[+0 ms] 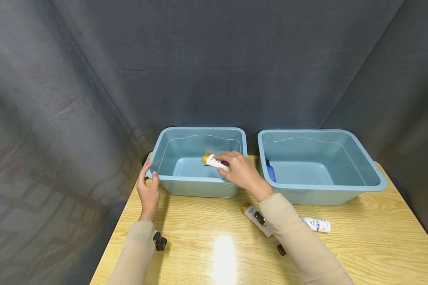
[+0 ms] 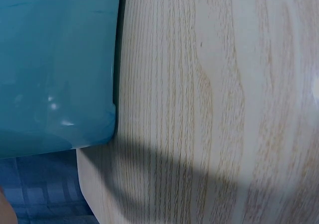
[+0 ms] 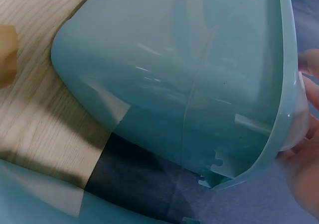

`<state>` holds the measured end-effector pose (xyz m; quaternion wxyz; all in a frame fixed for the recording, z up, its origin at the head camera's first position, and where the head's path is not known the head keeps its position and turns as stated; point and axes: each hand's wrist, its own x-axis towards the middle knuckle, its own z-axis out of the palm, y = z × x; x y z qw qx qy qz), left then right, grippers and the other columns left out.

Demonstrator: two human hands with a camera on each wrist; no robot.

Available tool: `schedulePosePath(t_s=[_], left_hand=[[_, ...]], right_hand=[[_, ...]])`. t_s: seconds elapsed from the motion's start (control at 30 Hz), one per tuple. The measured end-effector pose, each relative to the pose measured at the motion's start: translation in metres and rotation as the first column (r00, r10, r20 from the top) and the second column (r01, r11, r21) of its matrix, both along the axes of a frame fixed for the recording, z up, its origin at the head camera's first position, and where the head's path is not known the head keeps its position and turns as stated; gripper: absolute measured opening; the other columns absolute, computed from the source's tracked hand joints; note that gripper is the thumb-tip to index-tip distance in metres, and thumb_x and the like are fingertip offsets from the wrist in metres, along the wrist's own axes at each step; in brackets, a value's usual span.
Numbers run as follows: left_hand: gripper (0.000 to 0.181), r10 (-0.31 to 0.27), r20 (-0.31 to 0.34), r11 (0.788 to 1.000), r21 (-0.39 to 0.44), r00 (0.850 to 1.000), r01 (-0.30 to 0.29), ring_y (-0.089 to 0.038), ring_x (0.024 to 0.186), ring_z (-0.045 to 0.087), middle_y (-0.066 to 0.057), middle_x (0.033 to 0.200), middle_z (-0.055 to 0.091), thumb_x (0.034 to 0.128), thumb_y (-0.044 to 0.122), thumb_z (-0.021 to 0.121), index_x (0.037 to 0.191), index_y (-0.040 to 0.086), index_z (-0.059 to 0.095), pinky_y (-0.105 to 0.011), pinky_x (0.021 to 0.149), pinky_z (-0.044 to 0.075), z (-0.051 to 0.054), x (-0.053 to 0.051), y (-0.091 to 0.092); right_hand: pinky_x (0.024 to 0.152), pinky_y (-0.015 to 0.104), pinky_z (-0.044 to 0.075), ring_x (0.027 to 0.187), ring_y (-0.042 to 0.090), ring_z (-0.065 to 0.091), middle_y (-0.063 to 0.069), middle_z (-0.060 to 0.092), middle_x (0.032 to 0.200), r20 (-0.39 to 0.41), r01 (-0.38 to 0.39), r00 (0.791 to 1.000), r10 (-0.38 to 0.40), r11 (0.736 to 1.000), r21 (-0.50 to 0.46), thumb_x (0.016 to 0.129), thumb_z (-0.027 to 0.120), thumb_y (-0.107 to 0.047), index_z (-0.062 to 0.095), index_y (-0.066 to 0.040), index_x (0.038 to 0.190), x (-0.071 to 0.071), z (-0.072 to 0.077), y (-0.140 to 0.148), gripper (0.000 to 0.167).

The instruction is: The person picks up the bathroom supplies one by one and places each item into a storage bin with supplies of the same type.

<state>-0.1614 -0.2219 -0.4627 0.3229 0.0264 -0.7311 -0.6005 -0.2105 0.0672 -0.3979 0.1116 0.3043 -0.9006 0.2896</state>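
In the head view my right hand (image 1: 239, 169) grips a white bottle (image 1: 217, 162) with a gold cap, held over the front right part of the left blue bin (image 1: 190, 187). My left hand (image 1: 149, 192) holds that bin's rim at its front left corner, thumb and fingers on either side. The right wrist view has the right hand (image 3: 305, 159) at the edge, beyond the bin wall (image 3: 164, 74), with part of the white bottle (image 3: 298, 124) in its fingers. Only a sliver of the left hand (image 2: 6, 209) enters the left wrist view, beside the bin (image 2: 55, 74).
A second blue bin (image 1: 328, 194) stands to the right, a blue bottle (image 1: 270, 171) inside at its left end. On the wooden table (image 1: 192, 237), another gold-capped bottle (image 1: 251, 213) and a white bottle (image 1: 317, 224) lie near my right forearm. Grey curtain hangs behind.
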Motion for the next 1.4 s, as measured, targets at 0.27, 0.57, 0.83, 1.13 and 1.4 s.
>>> schedulePosePath(t_s=[0.27,0.57,0.83,1.13,1.4], left_hand=[[0.035,0.002,-0.003,1.0,-0.001,1.0,-0.002,-0.031,0.137,0.04,-0.021,0.148,0.046,0.0967,-0.002,0.051,0.13,-0.01,0.057,-0.039,0.091,0.03,-0.001,0.0,-0.001],[0.035,0.004,0.001,1.0,-0.007,1.0,-0.004,-0.03,0.138,0.04,-0.021,0.148,0.046,0.0966,-0.002,0.051,0.13,-0.009,0.057,-0.049,0.092,0.029,-0.002,0.0,-0.001],[0.035,0.001,0.011,1.0,0.0,1.0,-0.001,-0.029,0.138,0.039,-0.019,0.149,0.045,0.0971,-0.001,0.051,0.131,-0.009,0.057,-0.053,0.093,0.028,-0.001,0.0,0.0],[0.035,0.009,0.016,1.0,-0.005,1.0,-0.009,-0.03,0.138,0.04,-0.02,0.148,0.046,0.0969,0.0,0.051,0.131,-0.009,0.057,-0.052,0.093,0.029,-0.001,0.0,0.0],[0.035,0.001,0.007,1.0,-0.005,1.0,-0.001,-0.031,0.137,0.04,-0.02,0.148,0.046,0.0969,-0.001,0.051,0.131,-0.009,0.057,-0.052,0.092,0.029,-0.001,-0.001,0.001]], right_hand=[[0.083,0.042,0.052,0.106,0.025,0.063,0.008,0.069,0.121,0.036,0.003,0.999,-0.003,1.0,0.009,0.086,0.076,-0.017,0.072,-0.011,0.121,-0.005,-0.002,0.0,0.035],[0.081,0.04,0.052,0.097,0.022,0.064,0.008,0.07,0.116,0.115,-0.002,0.993,0.0,1.0,0.019,0.087,0.075,-0.016,0.073,-0.011,0.12,-0.01,-0.008,0.002,0.033],[0.078,0.04,0.052,0.088,0.019,0.061,0.009,0.069,0.117,0.175,0.011,0.984,-0.025,0.997,0.08,0.088,0.073,-0.02,0.073,-0.015,0.121,-0.011,-0.012,0.003,0.033],[0.073,0.035,0.05,0.081,0.016,0.058,0.008,0.07,0.115,0.194,0.009,0.981,-0.028,0.995,0.099,0.09,0.072,-0.02,0.072,-0.014,0.122,-0.011,-0.013,0.004,0.033],[0.074,0.036,0.052,0.091,0.022,0.066,0.008,0.07,0.113,0.22,-0.003,0.975,-0.013,0.998,0.07,0.094,0.066,-0.013,0.07,-0.01,0.125,-0.01,-0.013,0.006,0.032]])
